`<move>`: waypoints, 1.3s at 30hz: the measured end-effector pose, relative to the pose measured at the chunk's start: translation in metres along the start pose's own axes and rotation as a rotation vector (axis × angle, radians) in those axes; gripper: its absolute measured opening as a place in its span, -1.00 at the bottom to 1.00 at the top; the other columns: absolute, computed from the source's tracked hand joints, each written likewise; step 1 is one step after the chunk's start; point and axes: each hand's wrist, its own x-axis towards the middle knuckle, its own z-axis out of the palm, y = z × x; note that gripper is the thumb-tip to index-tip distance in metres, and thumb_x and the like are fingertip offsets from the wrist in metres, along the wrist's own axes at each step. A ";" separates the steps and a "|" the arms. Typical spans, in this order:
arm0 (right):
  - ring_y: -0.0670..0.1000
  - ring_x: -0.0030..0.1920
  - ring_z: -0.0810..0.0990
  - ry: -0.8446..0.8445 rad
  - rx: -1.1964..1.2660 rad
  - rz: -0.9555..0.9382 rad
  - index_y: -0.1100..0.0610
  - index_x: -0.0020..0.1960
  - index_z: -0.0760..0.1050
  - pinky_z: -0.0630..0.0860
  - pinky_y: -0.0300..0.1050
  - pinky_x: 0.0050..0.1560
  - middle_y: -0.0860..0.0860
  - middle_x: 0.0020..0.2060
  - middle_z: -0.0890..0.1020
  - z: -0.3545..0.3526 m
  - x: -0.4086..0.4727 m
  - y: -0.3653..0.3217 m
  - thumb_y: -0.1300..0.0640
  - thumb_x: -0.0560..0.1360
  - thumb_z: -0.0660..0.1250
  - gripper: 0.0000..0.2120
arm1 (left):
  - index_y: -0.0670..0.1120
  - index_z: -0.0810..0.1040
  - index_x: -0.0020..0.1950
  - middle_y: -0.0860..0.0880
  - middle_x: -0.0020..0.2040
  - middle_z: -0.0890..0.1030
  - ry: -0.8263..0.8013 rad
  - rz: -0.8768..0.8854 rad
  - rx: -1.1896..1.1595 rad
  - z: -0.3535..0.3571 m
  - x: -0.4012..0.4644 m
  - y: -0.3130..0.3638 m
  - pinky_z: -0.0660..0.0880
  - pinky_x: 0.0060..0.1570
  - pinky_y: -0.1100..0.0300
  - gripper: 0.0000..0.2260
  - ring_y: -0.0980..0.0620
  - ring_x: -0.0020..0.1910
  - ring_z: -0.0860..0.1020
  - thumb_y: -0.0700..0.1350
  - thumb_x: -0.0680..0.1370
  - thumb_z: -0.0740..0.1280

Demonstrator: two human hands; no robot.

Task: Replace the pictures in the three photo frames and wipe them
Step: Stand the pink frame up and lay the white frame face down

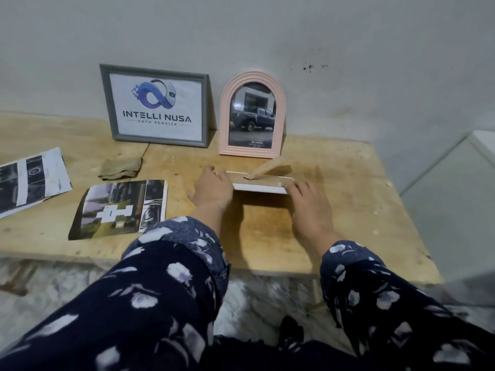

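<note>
Two hands, the left hand (211,188) and right hand (310,199), grip the ends of a white frame (261,183) lying face-down, steadying it. Behind it, the pink arched frame (251,116) stands finished.

We've got a white frame (261,184) face-down on the table (334,210) w/ stand up, left hand (213,190) & right hand (310,203) at its ends; grey frame (158,107), pink frame (252,116) behind.

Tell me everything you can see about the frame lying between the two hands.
The white photo frame lies face down on the wooden table, in front of the pink arched frame. Its tan backing board faces up, with the wooden easel stand raised at a slant. The left hand grips its left end; the right hand rests at its right end.
</note>
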 end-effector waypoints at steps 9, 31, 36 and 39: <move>0.11 0.03 0.52 -0.161 -0.182 -0.133 0.05 0.39 0.30 0.37 0.13 0.20 0.02 0.06 0.56 0.039 -0.044 0.004 0.36 0.28 0.39 -0.28 | -0.08 0.35 0.41 -0.10 0.36 0.45 -0.054 0.053 0.092 0.021 -0.011 -0.047 0.26 0.36 -0.09 -0.61 -0.14 0.35 0.36 0.03 0.61 0.14; 0.13 0.53 0.05 -0.386 0.051 -0.126 -0.06 0.49 0.21 -0.11 0.26 0.48 0.09 0.53 0.13 0.076 0.094 -0.063 0.00 0.63 0.04 -0.58 | -0.09 0.00 0.58 0.00 0.58 0.08 -0.123 0.419 0.510 0.035 -0.006 -0.109 -0.20 0.49 -0.11 -0.02 0.05 0.56 -0.02 0.54 0.37 0.05; 0.18 0.38 0.26 -0.432 0.045 -0.204 -0.03 0.47 0.25 0.21 0.17 0.35 0.13 0.40 0.33 0.096 0.123 -0.081 -0.01 0.63 0.02 -0.59 | -0.10 0.01 0.58 -0.01 0.58 0.08 -0.124 0.414 0.523 0.038 0.000 -0.108 -0.19 0.48 -0.14 0.02 0.05 0.56 0.00 0.56 0.33 0.01; 0.16 0.22 0.37 -0.320 0.068 -0.217 -0.03 0.36 0.40 0.35 0.08 0.15 0.08 0.23 0.46 0.106 0.126 -0.084 0.00 0.61 0.07 -0.64 | -0.09 0.02 0.58 0.00 0.58 0.08 -0.119 0.410 0.538 0.038 0.000 -0.107 -0.21 0.48 -0.13 0.01 0.06 0.56 0.00 0.55 0.33 0.01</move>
